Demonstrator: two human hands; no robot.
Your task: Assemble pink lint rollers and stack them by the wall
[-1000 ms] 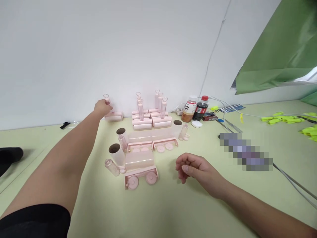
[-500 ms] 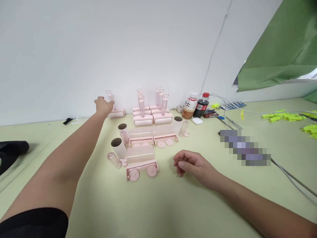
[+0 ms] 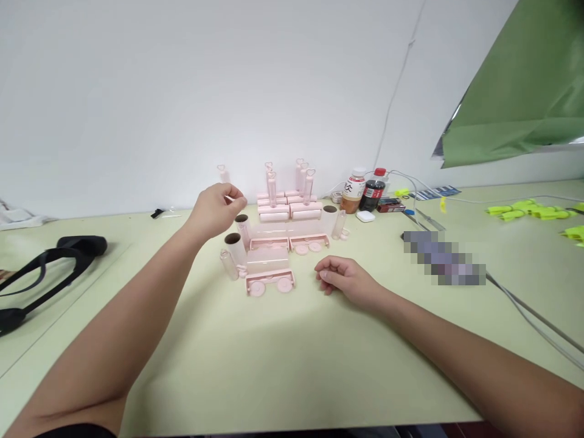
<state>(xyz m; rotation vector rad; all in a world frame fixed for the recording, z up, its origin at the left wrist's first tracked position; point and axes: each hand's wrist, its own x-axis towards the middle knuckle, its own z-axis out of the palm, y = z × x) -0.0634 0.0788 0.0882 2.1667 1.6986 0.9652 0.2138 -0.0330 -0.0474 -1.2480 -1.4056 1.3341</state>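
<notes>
My left hand (image 3: 216, 210) hovers above the left end of the pink parts, fingers slightly apart and nothing visible between them. Behind it a pink heart-topped handle (image 3: 222, 174) stands upright. My right hand (image 3: 344, 278) is loosely curled with its fingers apart, holding nothing, to the right of a pink wheeled base (image 3: 270, 282). Around the base are a clear pink cover (image 3: 267, 260), a white roll with a brown core (image 3: 234, 248) and a tilted clear handle (image 3: 229, 264). Assembled pink rollers (image 3: 305, 210) with upright handles form rows at the back.
Two drink bottles (image 3: 353, 191) stand near the wall beside a white case (image 3: 365, 216). Yellow-green pieces (image 3: 529, 210) lie at the right, near cables and a blurred patch (image 3: 442, 258). A black strap (image 3: 68, 267) lies at the left on the table (image 3: 255, 365).
My left hand has come back rightward from the upright handle at the back left. The view has shifted, and my right hand stays beside the parts.
</notes>
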